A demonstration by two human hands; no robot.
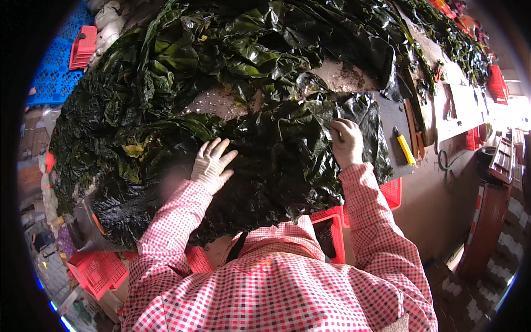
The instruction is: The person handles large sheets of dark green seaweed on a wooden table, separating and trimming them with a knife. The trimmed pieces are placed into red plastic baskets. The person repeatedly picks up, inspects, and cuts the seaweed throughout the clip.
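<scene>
Dark green, wet kelp blades point(265, 137) lie in a thick layer over a long worktable. My left hand point(213, 166), in a pale glove, rests flat on the kelp with its fingers spread and nothing held. Further right, my right hand point(347, 141), gloved too, has its fingers curled at a kelp blade; whether it grips the edge is hard to tell. To the right of that hand, a yellow utility knife point(404, 147) lies on the dark board point(400, 124). A yellowed kelp piece point(134, 150) shows left of my left hand.
Red plastic baskets point(98, 272) stand under the near edge at left, and another red basket point(332, 232) is below the middle. Blue plastic pallets point(58, 74) are at the far left. A second table with kelp point(460, 50) stretches off at upper right. A green hose point(444, 161) hangs at right.
</scene>
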